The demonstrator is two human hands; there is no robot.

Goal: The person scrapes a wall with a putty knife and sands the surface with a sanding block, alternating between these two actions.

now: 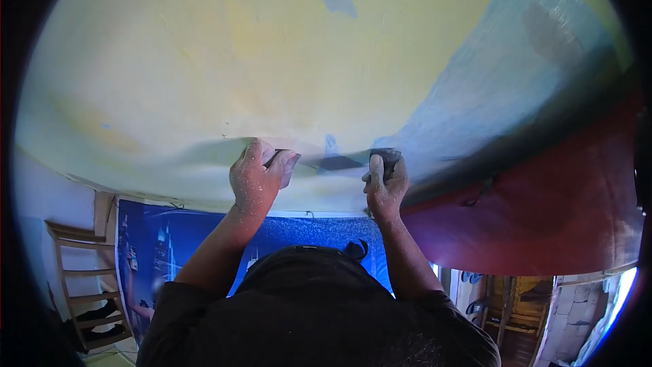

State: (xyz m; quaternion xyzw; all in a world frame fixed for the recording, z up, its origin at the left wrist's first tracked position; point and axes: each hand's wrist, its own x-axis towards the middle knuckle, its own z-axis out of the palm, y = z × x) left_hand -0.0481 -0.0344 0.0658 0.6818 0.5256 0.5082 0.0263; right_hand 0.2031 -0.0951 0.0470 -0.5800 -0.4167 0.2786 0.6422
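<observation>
My left hand (255,180), dusted with pale powder, is closed around a thin greyish piece that looks like folded sandpaper (288,171). It is at the lower part of a large curved, pale yellow panel (272,61) with grey-blue patches. To its right, my right hand (387,190) grips a dark grey piece of folded sandpaper (386,155) between thumb and fingers, against or very near the same panel. Powder also clings to this hand. Between the two hands a dark grey patch (339,163) shows on the panel. The fingers' far sides are partly hidden.
A dark red sheet (530,204) hangs at the right, below the panel's edge. Behind my body is a blue printed banner (183,231). A wooden ladder-like rack (88,272) stands at the lower left, and wooden shelving (519,306) at the lower right.
</observation>
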